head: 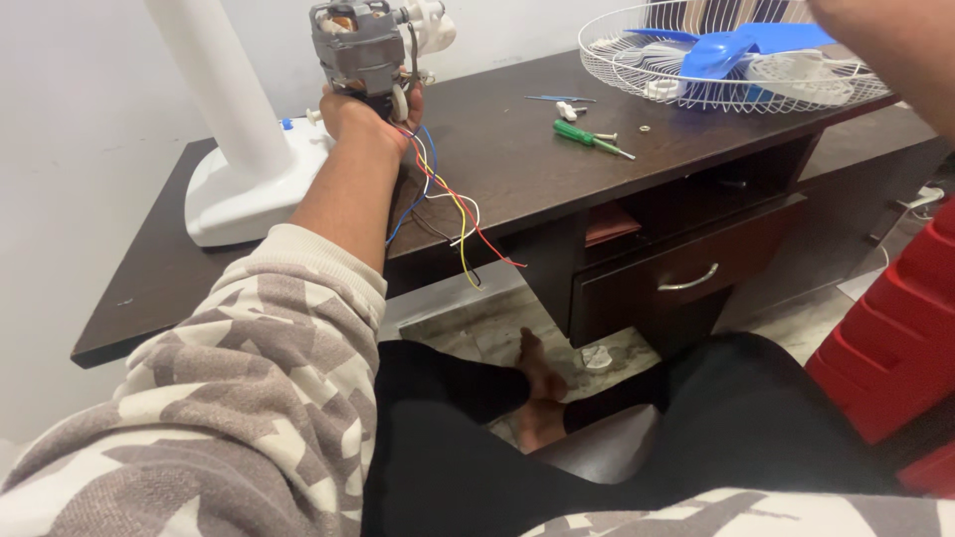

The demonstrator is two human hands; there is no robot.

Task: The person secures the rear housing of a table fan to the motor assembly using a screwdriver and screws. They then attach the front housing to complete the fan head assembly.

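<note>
My left hand [360, 119] grips a grey metal fan motor [358, 45] from below and holds it up over the dark wooden desk [517, 159]. Red, yellow, blue and white wires [453, 214] hang loose from the motor past my wrist. Only the forearm of my right arm [895, 50] shows at the top right, reaching over the white wire fan guard [726, 60]; its hand is out of frame. A blue fan blade [731, 45] lies in the guard.
A white fan base and pole [234, 159] stands at the desk's left. A green-handled screwdriver [587, 137], screws and a small white part lie on the desk. A drawer with a metal handle [688, 281] is below. A red box [895, 338] sits at right.
</note>
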